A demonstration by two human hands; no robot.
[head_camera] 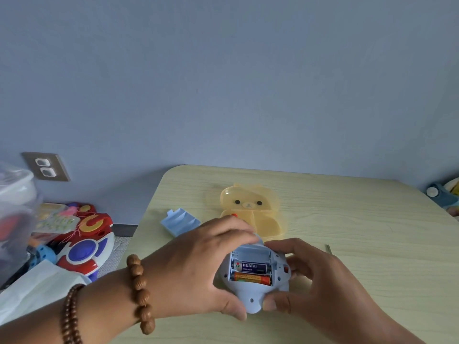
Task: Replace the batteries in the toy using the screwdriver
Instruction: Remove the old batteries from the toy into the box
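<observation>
A pale blue toy point(250, 294) lies back-up on the wooden table, its battery compartment open. Two batteries sit inside: a dark one labelled HUATAI point(250, 266) and an orange one point(252, 278) below it; the slot above them is empty. My left hand point(198, 264) grips the toy's left side, fingers curled over its top edge. My right hand point(308, 274) holds the right side, thumb on the lower tip. The blue battery cover point(180, 221) lies apart, farther back on the left. A thin metal shaft point(328, 250), possibly the screwdriver, shows just beyond my right hand.
A translucent yellow bear-shaped box point(253, 209) lies open behind the toy. Left of the table point(360, 219), a red, white and blue toy point(87, 244), a clear plastic bin point(15, 214) and white paper point(37, 289) crowd the floor. A wall socket point(46, 167) is at left.
</observation>
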